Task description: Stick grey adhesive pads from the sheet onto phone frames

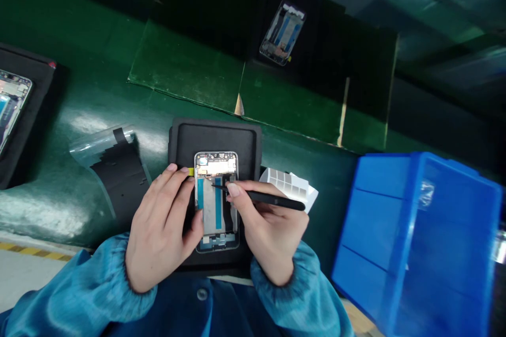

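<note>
An opened smartphone frame [209,210], with blue strips and a circuit board at its top, lies in a black foam tray [217,137] in front of me. My left hand [164,221] rests flat along the phone's left edge, fingers stretched out and the thumb at the rim. In my right hand [269,226] I grip black tweezers [276,199], their tips over the upper middle of the phone. Whether the tips hold anything is too small to tell. A yellow tab [191,171] sticks out at the phone's left side, near my left fingertips.
Right of the tray lies a sheet of grey stickers [290,184]. A clear film with black pieces [122,179] is on the left. Another tray [27,116] holds a phone at far left. A further phone [283,33] lies behind. A blue bin [446,242] stands right.
</note>
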The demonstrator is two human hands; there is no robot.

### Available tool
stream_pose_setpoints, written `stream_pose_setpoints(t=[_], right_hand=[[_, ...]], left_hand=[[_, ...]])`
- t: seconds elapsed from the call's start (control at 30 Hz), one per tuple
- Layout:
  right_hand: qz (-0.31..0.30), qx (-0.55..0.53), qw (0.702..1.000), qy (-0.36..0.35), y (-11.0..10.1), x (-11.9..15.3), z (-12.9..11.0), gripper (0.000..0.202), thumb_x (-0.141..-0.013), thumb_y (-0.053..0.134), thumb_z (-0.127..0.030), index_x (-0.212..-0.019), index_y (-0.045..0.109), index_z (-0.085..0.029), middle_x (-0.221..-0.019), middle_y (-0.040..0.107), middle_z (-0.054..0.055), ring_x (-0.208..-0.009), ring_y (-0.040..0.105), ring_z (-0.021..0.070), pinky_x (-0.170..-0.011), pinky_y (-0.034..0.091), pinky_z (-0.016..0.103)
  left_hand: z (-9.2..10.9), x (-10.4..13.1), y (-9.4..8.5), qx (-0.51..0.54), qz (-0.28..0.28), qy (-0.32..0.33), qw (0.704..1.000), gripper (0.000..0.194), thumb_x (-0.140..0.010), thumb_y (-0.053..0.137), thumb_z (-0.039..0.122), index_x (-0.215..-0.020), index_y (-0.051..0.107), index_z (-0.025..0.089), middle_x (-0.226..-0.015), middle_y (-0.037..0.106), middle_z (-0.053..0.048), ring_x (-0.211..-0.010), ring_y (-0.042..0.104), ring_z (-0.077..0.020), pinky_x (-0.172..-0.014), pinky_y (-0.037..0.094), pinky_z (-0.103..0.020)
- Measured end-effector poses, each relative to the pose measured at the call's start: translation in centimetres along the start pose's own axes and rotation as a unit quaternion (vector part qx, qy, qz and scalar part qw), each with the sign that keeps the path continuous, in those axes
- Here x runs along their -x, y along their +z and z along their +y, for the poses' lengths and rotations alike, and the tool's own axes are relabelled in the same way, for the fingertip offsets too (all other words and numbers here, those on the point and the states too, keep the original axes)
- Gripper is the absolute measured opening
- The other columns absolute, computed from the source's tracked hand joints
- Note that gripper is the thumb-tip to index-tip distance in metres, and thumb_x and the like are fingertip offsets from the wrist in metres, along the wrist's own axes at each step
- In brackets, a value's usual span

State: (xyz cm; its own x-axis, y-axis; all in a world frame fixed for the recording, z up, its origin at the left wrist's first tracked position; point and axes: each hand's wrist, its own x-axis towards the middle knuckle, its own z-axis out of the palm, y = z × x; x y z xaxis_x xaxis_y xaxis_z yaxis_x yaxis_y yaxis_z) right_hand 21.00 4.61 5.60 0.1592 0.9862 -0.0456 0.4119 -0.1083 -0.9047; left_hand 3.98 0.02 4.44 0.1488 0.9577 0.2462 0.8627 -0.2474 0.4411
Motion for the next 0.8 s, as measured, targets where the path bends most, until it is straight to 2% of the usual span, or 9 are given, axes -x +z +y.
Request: stream_pose_setpoints(t=[0.43, 0.63, 0.8], right_hand=[[0.004, -0.007, 1.0, 0.005, 0.08, 0.04, -0.02, 0.007, -0.079, 0.083, -0.022, -0.085, 0.079, -0.024, -0.073, 0.078, -0.002, -0.059, 0.074, 0.0145, -0.053, 0.061, 0.022], [0.0, 0.001, 1.0, 0.008, 0.0, 0.12, 0.06, 0.007, -0.079, 0.083, -0.025, -0.085, 0.08, -0.024, -0.073, 0.078, 0.0, -0.059, 0.074, 0.017, -0.055, 0.063, 0.027], [-0.003, 0.003, 1.0, 0.014, -0.02, 0.12, 0.1, 0.008, -0.08, 0.083, -0.027, -0.086, 0.08, -0.023, -0.072, 0.078, 0.0, -0.059, 0.073, 0.0172, -0.054, 0.062, 0.027]], left_hand=[[-0.12, 0.22, 0.05, 0.001, 0.001, 0.003, 1.0, 0.049, -0.085, 0.067, 0.018, -0.131, 0.058, 0.002, -0.138, 0.058, -0.023, -0.138, 0.049, -0.0354, -0.117, 0.042, -0.047], [-0.08, 0.18, -0.08, -0.007, -0.004, 0.001, 1.0, 0.051, -0.086, 0.067, 0.019, -0.133, 0.056, 0.004, -0.139, 0.057, -0.022, -0.139, 0.048, -0.0348, -0.118, 0.041, -0.047], [-0.09, 0.09, -0.19, -0.007, -0.011, 0.012, 1.0, 0.048, -0.085, 0.068, 0.018, -0.131, 0.059, 0.007, -0.139, 0.056, -0.023, -0.139, 0.048, -0.0377, -0.114, 0.044, -0.051]])
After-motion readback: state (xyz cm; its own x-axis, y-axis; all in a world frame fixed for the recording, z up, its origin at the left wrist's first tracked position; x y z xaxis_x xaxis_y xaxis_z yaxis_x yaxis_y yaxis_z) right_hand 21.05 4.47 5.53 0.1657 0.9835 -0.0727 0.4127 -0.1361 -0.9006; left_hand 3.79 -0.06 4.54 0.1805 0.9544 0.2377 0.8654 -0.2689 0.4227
